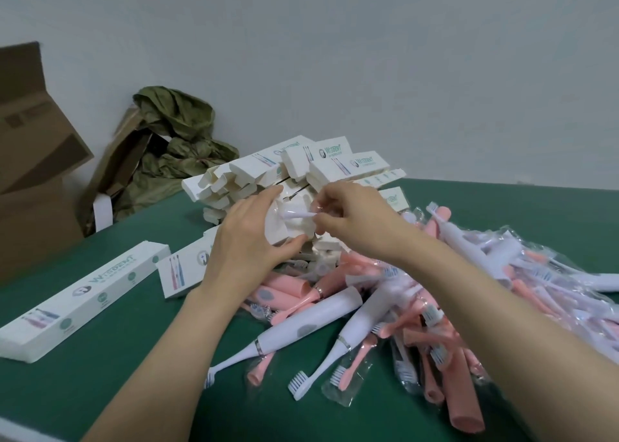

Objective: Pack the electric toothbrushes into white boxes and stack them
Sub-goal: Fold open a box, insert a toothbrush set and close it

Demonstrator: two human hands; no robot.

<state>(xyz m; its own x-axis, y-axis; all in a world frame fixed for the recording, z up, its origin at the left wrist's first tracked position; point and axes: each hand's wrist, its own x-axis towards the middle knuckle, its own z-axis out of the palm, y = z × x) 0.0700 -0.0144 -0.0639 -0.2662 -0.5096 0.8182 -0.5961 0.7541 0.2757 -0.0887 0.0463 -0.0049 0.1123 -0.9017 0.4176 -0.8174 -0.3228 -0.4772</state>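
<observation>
Head view: left hand is gripping the open white box, fingers curled over its top and thumb under, mouth facing right. Right hand is pinching a wrapped white toothbrush narrowly at its right end. Its long axis is running roughly left-right, with the tip touching or just inside the box mouth; depth cannot be told. Box is lying just left of the right fingertips, so the feed looks like a leftward push. Loose toothbrush pile is lying on the bench below, box stack behind.
</observation>
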